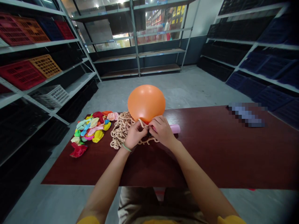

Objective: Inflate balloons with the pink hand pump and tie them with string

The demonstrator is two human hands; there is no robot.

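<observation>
Storeroom with metal shelving down both sides, and everything's happening on a dark red wooden desk [217, 155]. Front and centre is a blown-up orange balloon [146, 103], near the desk's far edge, with its bottom end right at the hands. The left hand [135, 135] and right hand [161, 131] are both clenched and pressed together, pinching at the base of the balloon, though the exact grip is hidden by the fingers. A tan rubber strand [147, 141] runs out from between them and joins a tangled tan pile [121, 130] just beside the left hand. There's a green wristband [126, 147] on the left wrist.

Just past the right hand lies a pink tube [175, 128], can't tell what it is. Left of the tan pile is a heap of flat, multicoloured balloons [90, 130]. Further out, the shelves hold red and orange crates [22, 74] on the left and dark blue crates [272, 98] on the right.
</observation>
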